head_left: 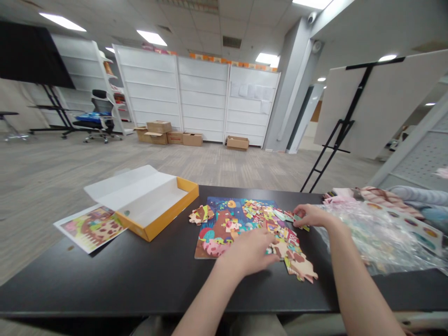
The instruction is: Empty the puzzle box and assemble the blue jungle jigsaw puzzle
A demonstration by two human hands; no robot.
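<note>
A blue picture board (213,254) lies on the black table in front of me, partly covered by a heap of loose jigsaw puzzle pieces (259,210). My left hand (254,249) is over the near right part of the heap, thumb and fingers apart. My right hand (311,216) is at the right edge of the heap, fingertips curled down on a small puzzle piece (305,228). Larger cow-patterned pieces (303,267) lie at the board's near right corner. Another joined piece (201,214) sits by its left edge. My left fingertips partly hide the pieces beneath.
An open yellow box (171,211) with its white lid folded back stands to the left. A printed farm picture (93,228) lies beside it. Crinkled clear plastic bags (371,233) and rolled soft fabrics (392,200) fill the table's right side.
</note>
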